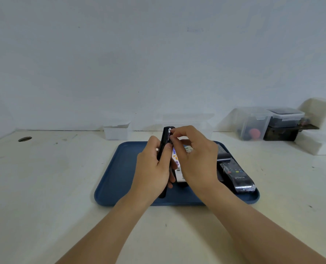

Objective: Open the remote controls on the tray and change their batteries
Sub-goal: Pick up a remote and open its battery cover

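Above blue tray (116,174), left hand (152,168) grips black remote (165,143)

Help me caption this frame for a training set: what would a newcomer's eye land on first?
First, the two hands meeting at the centre: the left hand grips a black remote held up on end, while the right hand pinches a battery at its top end. Beneath them lies a blue tray on the pale table, with a white remote and a wrapped dark remote lying on its right side.
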`<state>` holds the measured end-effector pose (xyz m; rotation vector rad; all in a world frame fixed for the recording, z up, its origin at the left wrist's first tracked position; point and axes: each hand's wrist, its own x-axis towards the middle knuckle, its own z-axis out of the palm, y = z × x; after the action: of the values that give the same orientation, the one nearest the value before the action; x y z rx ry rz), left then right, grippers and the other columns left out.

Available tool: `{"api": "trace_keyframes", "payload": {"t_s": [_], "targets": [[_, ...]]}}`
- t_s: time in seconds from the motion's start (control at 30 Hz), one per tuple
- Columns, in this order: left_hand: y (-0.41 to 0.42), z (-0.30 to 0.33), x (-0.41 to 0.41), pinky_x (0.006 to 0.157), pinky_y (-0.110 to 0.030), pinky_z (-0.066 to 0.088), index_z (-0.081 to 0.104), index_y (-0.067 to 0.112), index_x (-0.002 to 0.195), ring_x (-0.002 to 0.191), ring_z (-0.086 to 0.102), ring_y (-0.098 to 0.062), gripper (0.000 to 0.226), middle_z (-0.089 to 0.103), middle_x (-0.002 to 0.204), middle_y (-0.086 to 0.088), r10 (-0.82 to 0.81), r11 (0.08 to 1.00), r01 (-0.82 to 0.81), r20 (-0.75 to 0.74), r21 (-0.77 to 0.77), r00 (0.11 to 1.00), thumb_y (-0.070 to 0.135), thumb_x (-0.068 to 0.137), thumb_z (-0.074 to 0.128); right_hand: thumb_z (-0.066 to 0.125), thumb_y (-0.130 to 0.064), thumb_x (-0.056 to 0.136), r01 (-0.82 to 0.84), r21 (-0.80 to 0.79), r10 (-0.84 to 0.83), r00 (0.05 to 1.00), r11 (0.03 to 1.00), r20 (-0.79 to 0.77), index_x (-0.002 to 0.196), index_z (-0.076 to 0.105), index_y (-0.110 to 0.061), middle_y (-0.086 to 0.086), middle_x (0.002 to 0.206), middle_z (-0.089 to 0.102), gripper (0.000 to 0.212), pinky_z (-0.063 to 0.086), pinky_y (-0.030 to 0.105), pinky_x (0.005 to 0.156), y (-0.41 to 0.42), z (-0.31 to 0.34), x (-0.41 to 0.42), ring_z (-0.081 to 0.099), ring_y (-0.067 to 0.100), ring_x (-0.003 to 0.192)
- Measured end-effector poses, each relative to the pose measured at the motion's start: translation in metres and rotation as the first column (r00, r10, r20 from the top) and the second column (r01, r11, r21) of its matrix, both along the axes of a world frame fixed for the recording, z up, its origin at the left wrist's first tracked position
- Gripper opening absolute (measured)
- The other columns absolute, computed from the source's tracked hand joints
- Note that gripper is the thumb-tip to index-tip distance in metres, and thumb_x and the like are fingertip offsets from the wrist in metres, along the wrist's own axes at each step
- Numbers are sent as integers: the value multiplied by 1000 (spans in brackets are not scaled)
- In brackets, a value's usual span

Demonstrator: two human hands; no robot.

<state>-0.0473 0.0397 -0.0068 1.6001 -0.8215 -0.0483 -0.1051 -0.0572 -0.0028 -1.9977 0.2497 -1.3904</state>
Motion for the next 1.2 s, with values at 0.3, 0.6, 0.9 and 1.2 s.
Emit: {"api": "trace_keyframes", "payload": {"t_s": [0.3,0.6,0.9,1.2], "targets": [[-1,-2,-2,41,-42,53,41,7,93,44,58,-29,24,65,61,-10,-27,999,31,-110,36,994,26,107,43,70,-13,91,-131,192,141,989,973,-40,93,68,-20,-13,91,70,8,51,22,67,1,0,1,71,7,82],[2,-7,2,42,-48,55,41,10,94,49,63,-37,23,67,71,-18,-13,990,17,-30,138,999,30,106,44,68,-12,92,-121,158,135,988,980,-77,89,66,-20,-14,84,69,9,52,18,73,-3,3,2,67,5,88],[2,-8,1,45,-46,57,41,11,95,46,60,-25,23,68,75,-17,-42,977,40,9,207,999,32,106,44,71,-8,88,-195,236,207,978,952,-27,82,63,-16,-4,75,62,13,47,17,61,-13,8,4,58,6,73],[-2,-2,3,43,-37,50,43,9,94,48,56,-29,23,68,68,-12,-115,990,133,-287,43,951,28,106,47,71,3,87,-394,699,275,919,597,282,93,61,-10,8,85,62,17,53,26,66,-20,17,1,59,17,65]]}}
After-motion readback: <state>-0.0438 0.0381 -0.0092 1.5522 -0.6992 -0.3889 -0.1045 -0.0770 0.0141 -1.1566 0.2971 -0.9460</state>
